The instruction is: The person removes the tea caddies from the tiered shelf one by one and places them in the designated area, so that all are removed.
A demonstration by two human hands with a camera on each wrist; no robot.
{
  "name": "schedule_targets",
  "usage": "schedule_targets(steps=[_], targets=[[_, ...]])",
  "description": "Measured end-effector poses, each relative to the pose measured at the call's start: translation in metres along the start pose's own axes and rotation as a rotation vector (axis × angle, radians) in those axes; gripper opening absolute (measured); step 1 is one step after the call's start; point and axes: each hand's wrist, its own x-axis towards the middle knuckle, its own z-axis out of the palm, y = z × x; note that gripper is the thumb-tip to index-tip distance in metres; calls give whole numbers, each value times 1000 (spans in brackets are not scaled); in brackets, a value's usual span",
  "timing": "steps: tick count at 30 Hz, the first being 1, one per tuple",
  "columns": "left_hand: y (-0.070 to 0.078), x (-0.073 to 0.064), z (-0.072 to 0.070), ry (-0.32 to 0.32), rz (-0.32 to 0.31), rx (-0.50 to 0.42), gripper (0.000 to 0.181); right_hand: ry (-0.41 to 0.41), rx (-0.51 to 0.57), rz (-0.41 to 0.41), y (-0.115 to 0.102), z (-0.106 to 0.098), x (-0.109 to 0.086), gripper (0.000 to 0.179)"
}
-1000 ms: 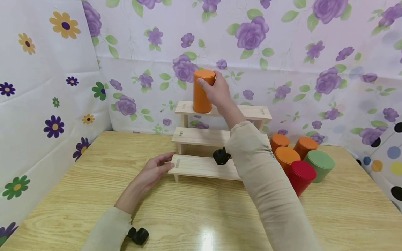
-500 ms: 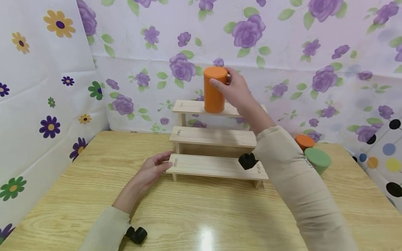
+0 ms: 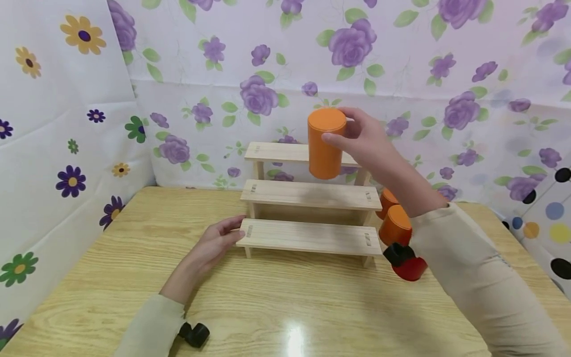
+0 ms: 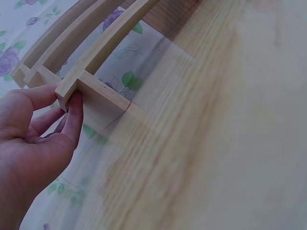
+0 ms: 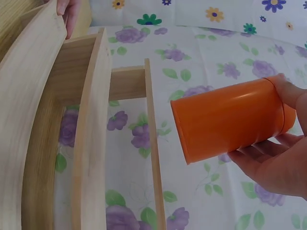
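My right hand grips an upright orange canister near its lidded top, thumb on the near side. In the right wrist view the canister is apart from the top board of the rack. In the head view it overlaps the right half of that board. A three-tier wooden display rack stands on the table with its boards bare. Low at its left end, my left hand pinches the corner of the bottom board between thumb and fingers, as the left wrist view also shows with the hand.
Right of the rack stand two orange canisters and a red canister, partly covered by my right sleeve and a black wrist camera. Floral cloth hangs behind the wooden table.
The right hand has carried the orange canister rightward from over the top board, then lower and nearer to me. The left hand keeps its hold on the rack.
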Motion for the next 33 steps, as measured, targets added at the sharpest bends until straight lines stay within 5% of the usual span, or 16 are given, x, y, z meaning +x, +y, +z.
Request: schedule_targets(steps=[33], targets=[[-1,2,-1,7,-7,-26,55,87,72,143,83,-76,-80,59]])
